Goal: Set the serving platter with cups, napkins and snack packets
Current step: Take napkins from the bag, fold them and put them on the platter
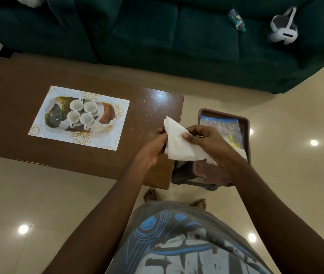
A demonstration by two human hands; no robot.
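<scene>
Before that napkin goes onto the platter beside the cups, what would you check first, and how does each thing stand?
1. Grip on napkin: left hand and right hand both hold it. Ok.
2. Room on platter: both ends bare beside the cups. Ok.
3. Cups upright: all four, mouths up. Ok.
4. Napkin folded neatly: cannot tell.
5. Clean table: pale crumbs near its right end. Not ok.
6. Snack packets ready: a bag lies in the tray; contents cannot tell.
</scene>
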